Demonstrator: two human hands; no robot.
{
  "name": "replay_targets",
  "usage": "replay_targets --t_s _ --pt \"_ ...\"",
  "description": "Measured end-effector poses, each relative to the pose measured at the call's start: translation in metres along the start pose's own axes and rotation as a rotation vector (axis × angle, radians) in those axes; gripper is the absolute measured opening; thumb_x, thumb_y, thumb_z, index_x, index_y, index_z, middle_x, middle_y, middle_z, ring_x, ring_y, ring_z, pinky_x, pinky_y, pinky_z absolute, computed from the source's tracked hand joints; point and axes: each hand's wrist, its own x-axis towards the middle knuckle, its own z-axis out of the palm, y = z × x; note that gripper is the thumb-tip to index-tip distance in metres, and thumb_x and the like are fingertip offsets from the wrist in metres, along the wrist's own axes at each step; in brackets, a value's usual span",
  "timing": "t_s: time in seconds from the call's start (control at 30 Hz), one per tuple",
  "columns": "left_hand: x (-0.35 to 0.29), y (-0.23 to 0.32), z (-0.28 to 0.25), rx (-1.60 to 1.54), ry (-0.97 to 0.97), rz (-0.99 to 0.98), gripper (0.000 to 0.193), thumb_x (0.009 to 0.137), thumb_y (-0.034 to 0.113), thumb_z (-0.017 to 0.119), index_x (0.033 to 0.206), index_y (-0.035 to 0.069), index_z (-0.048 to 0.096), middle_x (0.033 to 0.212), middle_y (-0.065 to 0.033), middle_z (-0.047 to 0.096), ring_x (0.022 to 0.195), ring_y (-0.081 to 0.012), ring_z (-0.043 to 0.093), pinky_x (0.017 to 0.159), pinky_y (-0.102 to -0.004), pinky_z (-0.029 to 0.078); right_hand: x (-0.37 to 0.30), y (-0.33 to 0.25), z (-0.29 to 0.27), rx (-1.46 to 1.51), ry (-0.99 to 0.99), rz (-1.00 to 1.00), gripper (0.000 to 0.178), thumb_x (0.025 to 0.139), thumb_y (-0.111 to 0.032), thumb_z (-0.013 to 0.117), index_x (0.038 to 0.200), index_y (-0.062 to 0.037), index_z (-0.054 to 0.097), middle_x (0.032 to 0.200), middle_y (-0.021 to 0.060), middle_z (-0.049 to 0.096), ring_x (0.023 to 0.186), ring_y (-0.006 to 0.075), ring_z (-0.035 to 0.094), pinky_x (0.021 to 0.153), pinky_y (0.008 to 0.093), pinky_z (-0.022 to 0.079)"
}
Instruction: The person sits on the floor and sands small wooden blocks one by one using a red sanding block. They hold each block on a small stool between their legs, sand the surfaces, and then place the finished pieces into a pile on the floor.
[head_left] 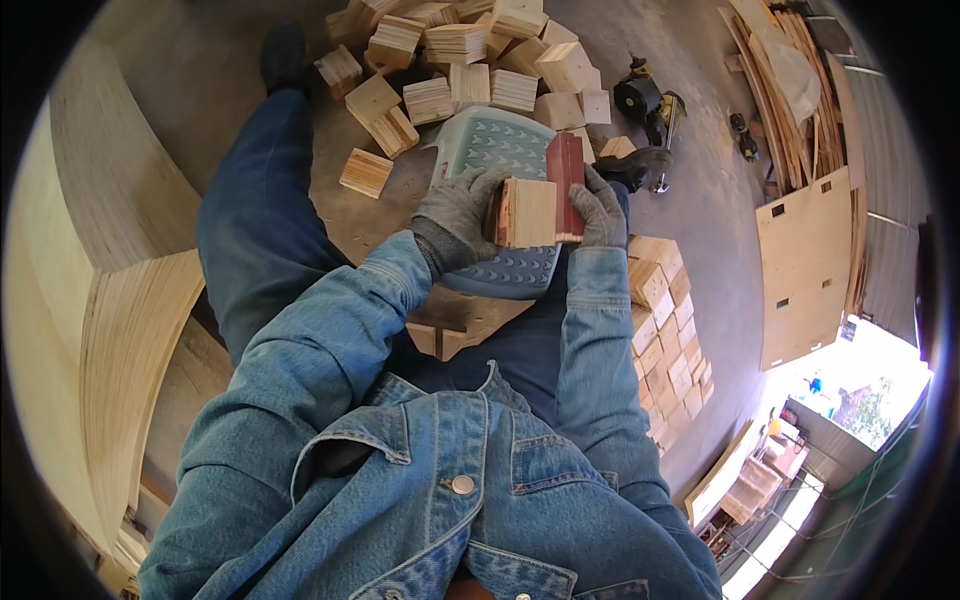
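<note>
Over a grey-blue plastic stool (495, 140) with a patterned top, my gloved left hand (455, 215) is closed around the left side of a plywood block (530, 215). My gloved right hand (600, 212) grips a flat dark red block (567, 185), which looks like a sanding block. The red block stands upright against the right side of the plywood block. Both gloves are grey, and some fingertips are hidden behind the pieces.
A heap of loose plywood blocks (455, 45) lies beyond the stool, with a single block (366, 173) nearer. Stacked blocks (668, 330) stand beside my right leg. Black-and-yellow power tools (640, 98) rest on the floor. Large plywood sheets (130, 340) rise at left; boards (815, 265) lean at right.
</note>
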Motion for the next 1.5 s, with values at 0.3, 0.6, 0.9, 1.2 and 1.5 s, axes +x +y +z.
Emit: replay_targets --t_s 0.3,0.6,0.9,1.2,1.5 --pt "0.0 -0.002 -0.001 -0.007 -0.005 0.0 0.104 0.055 0.032 0.096 0.147 0.013 0.05 0.139 -0.0171 0.061 0.126 -0.038 0.062 0.112 -0.0453 0.051 -0.03 0.005 -0.004 0.029 0.052 0.122 0.054 0.091 -0.003 0.078 0.141 0.0058 0.06 0.131 0.0164 0.071 0.107 0.0212 0.072 0.093 0.0314 0.061" --pt "0.004 -0.013 0.01 0.038 0.035 0.054 0.105 0.063 0.045 0.093 0.151 0.011 0.047 0.146 -0.0188 0.058 0.133 -0.0375 0.059 0.115 -0.0446 0.049 -0.088 0.038 -0.034 0.099 0.074 0.124 0.053 0.092 -0.002 0.077 0.141 0.0037 0.061 0.13 0.0155 0.071 0.106 0.0218 0.073 0.093 0.0332 0.062" --pt "-0.005 -0.022 0.009 -0.006 0.084 0.062 0.113 0.054 0.032 0.098 0.154 0.023 0.045 0.15 -0.0157 0.053 0.134 -0.0399 0.055 0.114 -0.0479 0.049 -0.086 0.024 -0.026 -0.067 0.038 0.099 0.053 0.09 0.0 0.079 0.14 0.0052 0.061 0.127 0.0139 0.072 0.106 0.0169 0.071 0.093 0.0294 0.06" --pt "-0.001 -0.024 -0.009 0.092 0.326 0.246 0.095 0.062 0.015 0.092 0.147 0.018 0.051 0.148 -0.0215 0.053 0.132 -0.0424 0.059 0.11 -0.0469 0.052 -0.069 0.006 0.0 -0.183 0.034 0.032 0.053 0.089 -0.002 0.081 0.139 0.0037 0.064 0.123 0.0135 0.073 0.101 0.0167 0.071 0.089 0.0288 0.06" --pt "-0.022 -0.012 -0.013 0.078 0.255 0.471 0.104 0.064 0.039 0.098 0.152 0.018 0.047 0.148 -0.0207 0.05 0.133 -0.0444 0.056 0.11 -0.0507 0.052 -0.092 0.033 -0.023 -0.152 0.047 0.066 0.055 0.088 -0.004 0.083 0.139 0.0024 0.064 0.125 0.0123 0.072 0.104 0.0175 0.071 0.09 0.0295 0.06"
